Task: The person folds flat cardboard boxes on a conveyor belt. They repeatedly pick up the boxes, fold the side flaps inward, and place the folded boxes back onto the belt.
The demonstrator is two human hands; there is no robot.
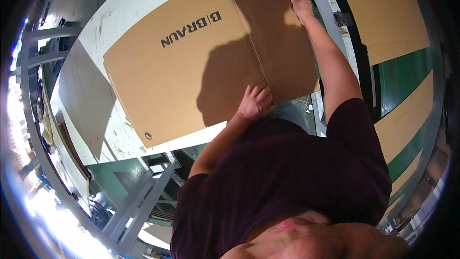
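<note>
A large brown cardboard sheet (158, 76) lies across the white table, dark print on its face and a crease running between its wide left panel and narrower right panel (280, 52). At the near edge, by the crease, my left hand (256, 101) is closed on the sheet with the fingers curled over. My right arm stretches away to the sheet's right edge, where my right hand (302, 8) grips the board near its far end. The right panel overhangs the table's near side. A shadow covers part of the board, and the fingertips under it are hidden.
White tabletop (96, 91) shows left of the sheet. On the right, past a metal rail (330, 5), more cardboard sheets (388, 14) lie over a green surface (407, 84). A grey metal frame (143, 206) stands low on the left.
</note>
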